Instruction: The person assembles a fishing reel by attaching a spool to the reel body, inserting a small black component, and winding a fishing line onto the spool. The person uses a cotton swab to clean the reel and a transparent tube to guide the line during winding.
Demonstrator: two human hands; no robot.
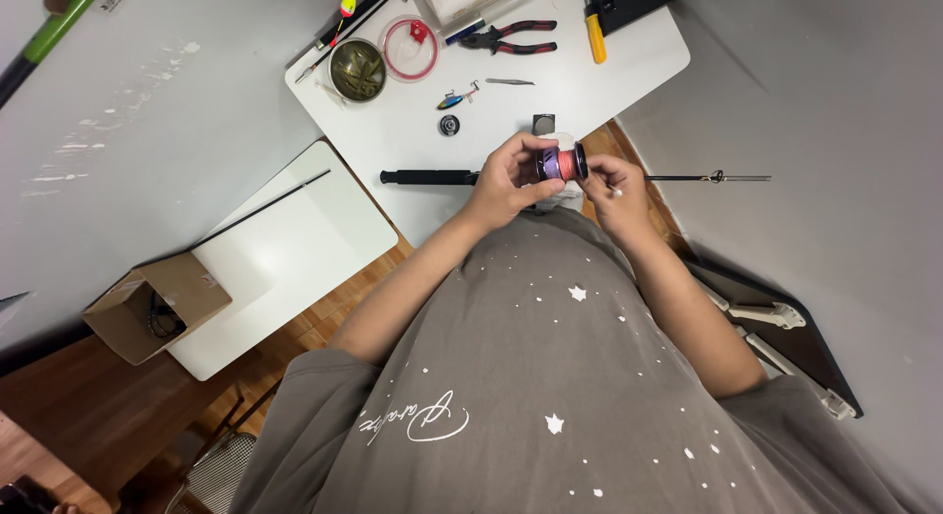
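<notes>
While both hands work over the white table [629,77], L hand [511,180] & R hand [614,190] are clamped on a purple spool [560,163] w/ pink line. Fishing rod [432,177] lies just beneath; pliers [511,38] sit well apart.

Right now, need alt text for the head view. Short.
Seen from above, a person's left hand and right hand hold a purple fishing-reel spool wound with pink line over a white table. A black fishing rod lies across the table beneath the hands; red-handled pliers, a round tin and a small lure lie farther back.
</notes>
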